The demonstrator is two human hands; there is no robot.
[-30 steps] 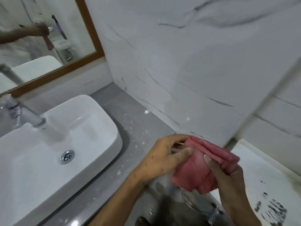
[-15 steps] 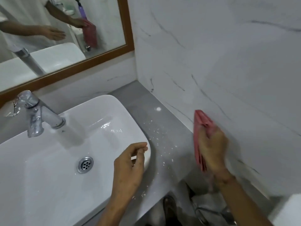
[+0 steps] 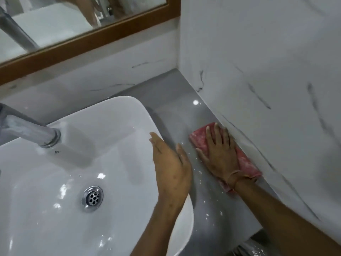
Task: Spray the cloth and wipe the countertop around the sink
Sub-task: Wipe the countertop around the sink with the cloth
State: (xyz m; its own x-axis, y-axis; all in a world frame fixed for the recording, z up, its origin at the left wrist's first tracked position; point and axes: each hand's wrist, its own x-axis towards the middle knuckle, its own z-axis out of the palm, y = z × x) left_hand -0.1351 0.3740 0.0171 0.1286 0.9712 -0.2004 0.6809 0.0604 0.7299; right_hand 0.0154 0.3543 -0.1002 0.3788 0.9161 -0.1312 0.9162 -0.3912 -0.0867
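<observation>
A folded pink cloth (image 3: 247, 163) lies flat on the grey countertop (image 3: 177, 100), right of the sink and against the side wall. My right hand (image 3: 219, 154) presses down on the cloth with fingers spread. My left hand (image 3: 171, 163) rests on the right rim of the white sink (image 3: 110, 126), fingers together, holding nothing. Small white specks and droplets dot the countertop in front of the cloth. No spray bottle is in view.
A chrome tap (image 3: 31, 132) reaches over the basin from the left, with a drain (image 3: 92, 197) at the bottom. A wood-framed mirror (image 3: 88, 37) hangs above. The white marble wall (image 3: 267, 80) bounds the narrow countertop strip on the right.
My right hand has brought the cloth down from upright in the air and laid it flat on the countertop. My left hand has settled on the sink rim. The view has shifted left.
</observation>
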